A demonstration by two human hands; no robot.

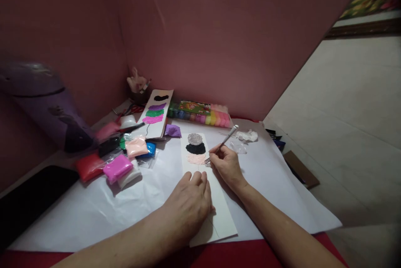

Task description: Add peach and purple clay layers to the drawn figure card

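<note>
A long white card (224, 218) lies on the white sheet in front of me. Across its far part run a grey round patch (195, 139), a black patch (196, 149) and a pale pink patch (196, 159), all with a grooved, clay-like surface. My right hand (227, 163) grips a fork (229, 136) with a striped handle, its tines down at the right edge of the pink patch. Below that patch, my left hand (192, 201) rests on the card, fingers bent and slightly apart, with nothing seen in it. Its fingertips are partly hidden.
Left of the card sit several bags of coloured clay (118, 168). Behind stand another card with coloured patches (158, 113), a purple packet (173, 130) and a clay pack (200, 113). Crumpled white material (247, 135) lies right. A dark flat object (40, 197) lies left.
</note>
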